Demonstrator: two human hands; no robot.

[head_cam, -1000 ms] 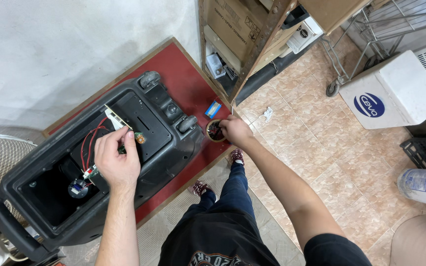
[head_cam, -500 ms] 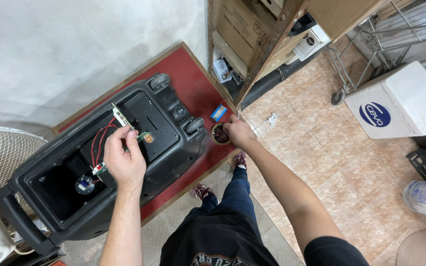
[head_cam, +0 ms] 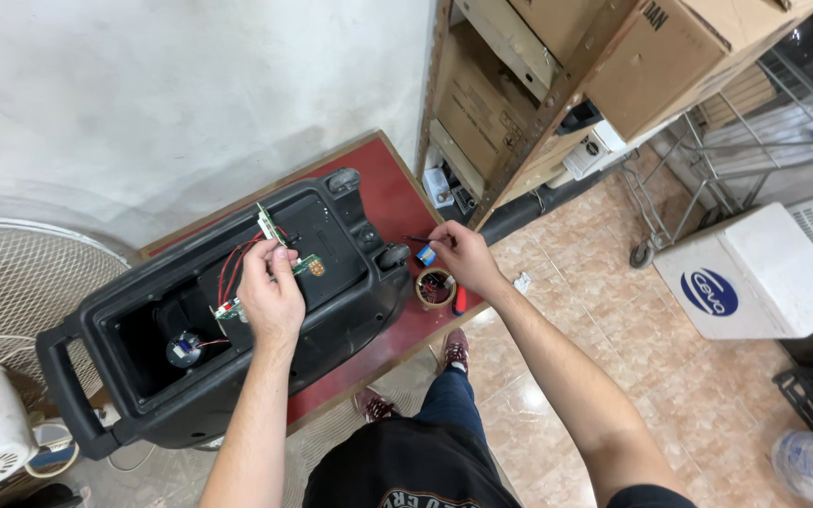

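Left hand: the left hand (head_cam: pixel 270 299) is over the open back of the black speaker cabinet (head_cam: pixel 237 325), fingers closed on a small green circuit board (head_cam: pixel 308 266) trailing red wires (head_cam: pixel 230 268).
Right hand: the right hand (head_cam: pixel 458 256) is at the right edge of the red counter (head_cam: pixel 397 188), fingertips pinched on a thin dark tool beside a small blue part (head_cam: pixel 426 255); what kind of tool, I cannot tell.
Key relation: a tape roll (head_cam: pixel 435 288) lies just below the right hand, near the counter's front right corner; the right hand is far nearer it.
Cabinet axis: long axis diagonal, handle at lower left, wheels toward the counter's far right.
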